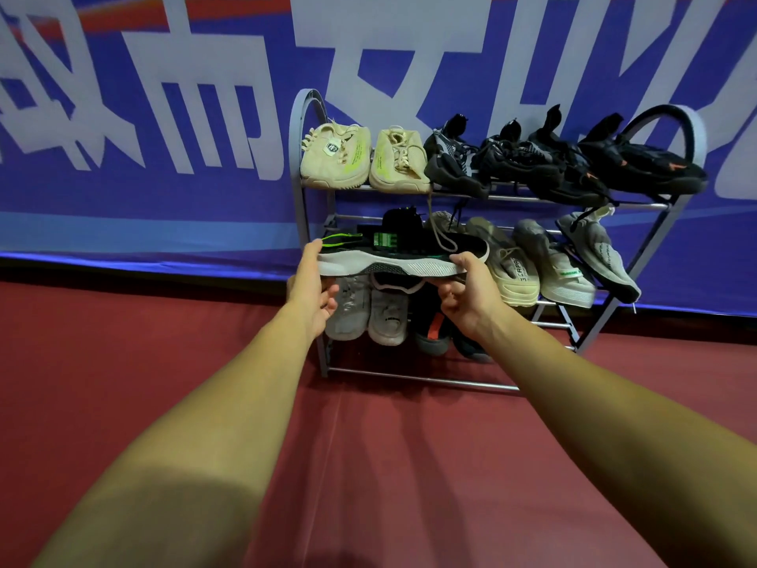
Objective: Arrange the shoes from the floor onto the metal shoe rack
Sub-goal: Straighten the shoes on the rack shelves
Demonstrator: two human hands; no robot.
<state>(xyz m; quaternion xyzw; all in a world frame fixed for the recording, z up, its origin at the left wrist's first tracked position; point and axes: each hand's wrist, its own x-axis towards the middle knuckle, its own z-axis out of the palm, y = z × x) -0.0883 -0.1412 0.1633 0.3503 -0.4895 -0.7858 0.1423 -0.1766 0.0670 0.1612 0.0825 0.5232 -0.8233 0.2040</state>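
A black sneaker with green accents and a white sole [393, 256] hangs sideways in front of the middle shelf of the grey metal shoe rack [639, 206]. My left hand [313, 286] holds its heel end, thumb on top. My right hand [469, 295] grips its toe end from below and behind. The top shelf carries a pair of beige sneakers [364, 159] and several black sneakers [565, 166]. Grey and cream shoes [549, 260] fill the right part of the middle shelf. Grey-white sneakers [370, 311] and dark shoes [434, 330] sit on the bottom shelf, partly hidden by my hands.
The rack stands on a dark red floor [389, 465] against a blue banner with large white characters [164, 137]. A beige lace [440, 235] dangles from the top shelf over the held sneaker.
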